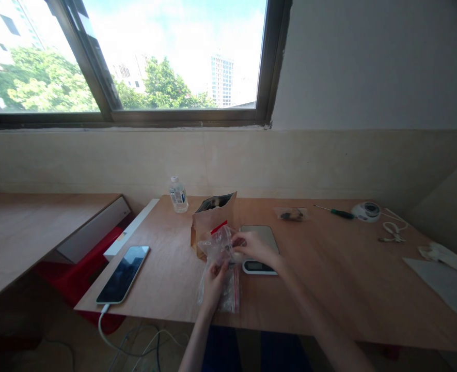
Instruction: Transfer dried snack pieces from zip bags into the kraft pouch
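My left hand (215,279) is closed on a clear zip bag (219,249) with a red strip at its top. My right hand (251,245) pinches at the bag's right side, fingers pressed together. More clear zip bags (230,297) lie beneath my left hand at the table's front edge. Behind the held bag stands a brown paper pouch (213,222), its top open and dark inside. A flat kitchen scale (265,235) sits under and beyond my right hand, which partly covers it. Whatever is inside the held bag is too small to make out.
A water bottle (178,195) stands at the back left, a charging phone (123,276) at the front left. Toward the back right are a small filled bag (292,214), a screwdriver (340,213) and a white dome camera (366,212) with its cable. White paper (441,284) lies far right.
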`<state>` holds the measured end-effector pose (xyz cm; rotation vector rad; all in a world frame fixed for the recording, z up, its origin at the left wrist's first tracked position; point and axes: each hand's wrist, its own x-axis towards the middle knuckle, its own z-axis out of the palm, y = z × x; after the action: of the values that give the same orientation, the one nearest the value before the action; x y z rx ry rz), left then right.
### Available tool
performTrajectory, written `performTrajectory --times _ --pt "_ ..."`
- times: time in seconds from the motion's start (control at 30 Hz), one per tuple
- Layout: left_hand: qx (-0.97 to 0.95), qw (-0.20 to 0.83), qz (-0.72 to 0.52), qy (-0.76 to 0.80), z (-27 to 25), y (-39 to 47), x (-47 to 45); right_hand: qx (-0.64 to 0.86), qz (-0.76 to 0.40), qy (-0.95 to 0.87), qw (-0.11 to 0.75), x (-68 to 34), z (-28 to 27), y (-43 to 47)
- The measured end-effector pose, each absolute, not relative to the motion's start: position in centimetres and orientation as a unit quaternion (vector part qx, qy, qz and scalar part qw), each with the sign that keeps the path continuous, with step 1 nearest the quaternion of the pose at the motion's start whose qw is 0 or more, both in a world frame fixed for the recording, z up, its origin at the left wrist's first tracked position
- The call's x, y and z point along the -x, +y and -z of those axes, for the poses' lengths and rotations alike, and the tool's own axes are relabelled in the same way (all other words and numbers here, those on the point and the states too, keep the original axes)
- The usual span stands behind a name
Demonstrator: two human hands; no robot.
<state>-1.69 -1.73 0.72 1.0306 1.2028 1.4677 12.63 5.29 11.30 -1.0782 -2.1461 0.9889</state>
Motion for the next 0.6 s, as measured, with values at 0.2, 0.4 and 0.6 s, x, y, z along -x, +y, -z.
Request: performTrajectory --times 0.2,0.4,0.6 --pt "-0.421 0.458 -0.608 0.493 -0.6 -1.8 1.5 0.404 -0.418 -0.781 0.227 -13.6 -9.9 5.9" --pt "-0.431 0.452 -0.627 0.465 -0.1 -1.6 1.5 0.389 -0.420 -0.795 0.204 -13.5 -9.0 5.4" --pt "-0.426 0.455 -0.635 0.456 -0.1 -1.6 1.6 0.381 -0.465 -0.770 0.216 -13.4 -9.0 4.8"
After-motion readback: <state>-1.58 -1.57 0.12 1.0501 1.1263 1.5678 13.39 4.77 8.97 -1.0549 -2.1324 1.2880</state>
